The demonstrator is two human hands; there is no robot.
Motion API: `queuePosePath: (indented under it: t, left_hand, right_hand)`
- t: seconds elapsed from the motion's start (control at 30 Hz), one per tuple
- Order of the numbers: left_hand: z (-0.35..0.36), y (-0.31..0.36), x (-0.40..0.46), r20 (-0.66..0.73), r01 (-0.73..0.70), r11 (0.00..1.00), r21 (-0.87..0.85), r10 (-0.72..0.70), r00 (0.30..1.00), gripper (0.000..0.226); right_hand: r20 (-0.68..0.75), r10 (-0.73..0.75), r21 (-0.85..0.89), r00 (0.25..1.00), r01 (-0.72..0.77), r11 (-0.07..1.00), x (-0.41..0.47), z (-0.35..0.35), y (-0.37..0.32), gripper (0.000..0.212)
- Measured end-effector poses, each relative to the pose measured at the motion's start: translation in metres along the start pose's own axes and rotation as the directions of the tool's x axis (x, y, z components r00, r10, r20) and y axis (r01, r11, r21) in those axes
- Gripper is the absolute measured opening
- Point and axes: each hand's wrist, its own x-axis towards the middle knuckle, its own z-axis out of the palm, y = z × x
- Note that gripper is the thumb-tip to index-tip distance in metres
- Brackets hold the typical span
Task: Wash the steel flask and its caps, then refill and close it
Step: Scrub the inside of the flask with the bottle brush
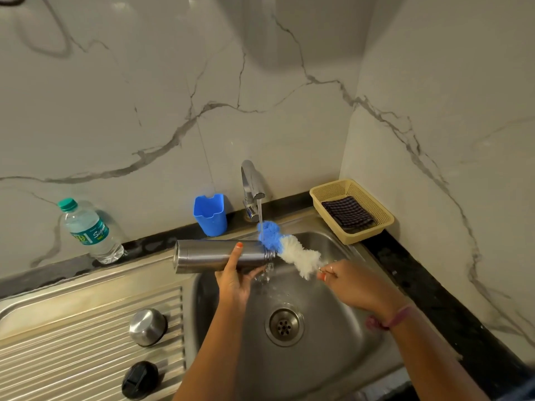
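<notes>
Nearest the camera, a black cap (140,380) and a domed steel cap (148,327) lay on the ribbed draining surface (72,342) left of the sink (333,357). Over the basin, the left hand (234,280) gripped the steel flask (214,256), fingers curled round its body. It looked plain brushed metal, lidless, lying level, long axis left to right, mouth pointing right. The right hand (347,280) pinched the handle of a blue and white brush (289,247), whose blue tip sat just beside the mouth under running water from the tap (252,186). Farther back stood a blue cup (210,215), a water bottle (89,230) at left, and a yellow basket (385,218) holding a dark cloth (348,212) at right.
</notes>
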Motion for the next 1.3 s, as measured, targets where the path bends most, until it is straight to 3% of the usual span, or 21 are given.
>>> queuePosePath:
  t: [0.2,0.37,0.53,0.7,0.87,1.0,1.2,1.3]
  left_hand:
    - [-0.002,-0.006,0.001,0.016,-0.032,0.999,0.026,0.032,0.999,0.059]
    - [-0.005,-0.001,0.004,0.020,-0.039,0.999,0.017,0.039,0.999,0.069]
    - [0.003,-0.004,-0.004,0.000,-0.010,1.000,0.013,0.010,1.000,0.084]
    - [-0.002,-0.001,0.000,-0.005,-0.026,1.000,-0.004,0.026,1.000,0.071]
    - [0.001,-0.001,-0.002,0.022,-0.017,1.000,0.009,0.017,1.000,0.082]
    - [0.000,-0.003,-0.001,0.033,-0.028,1.000,0.002,0.028,0.999,0.066]
    - [0.004,0.003,-0.002,-0.019,-0.021,0.999,-0.024,0.021,1.000,0.089]
    - [0.006,0.000,-0.004,-0.008,-0.031,0.999,-0.031,0.031,0.999,0.074]
  right_hand:
    - [-0.031,-0.015,0.033,0.999,0.016,0.999,0.007,0.016,-0.002,0.030]
    - [-0.011,-0.020,-0.067,1.000,0.019,0.998,-0.006,-0.007,0.002,0.030]
    - [-0.054,-0.024,-0.043,0.998,0.022,0.999,0.007,0.022,-0.007,0.032]
    - [0.004,-0.025,-0.042,1.000,0.025,0.999,-0.005,0.001,-0.001,0.026]
    - [-0.029,-0.010,-0.049,1.000,0.009,0.999,0.007,0.007,0.000,0.029]
    - [-0.035,0.002,-0.009,0.999,-0.002,1.000,0.013,0.019,-0.004,0.033]
    - [0.033,-0.002,-0.044,0.999,0.004,0.999,-0.009,-0.016,0.006,0.033]
    - [-0.014,-0.006,-0.061,1.000,0.005,0.998,0.003,-0.003,0.002,0.032]
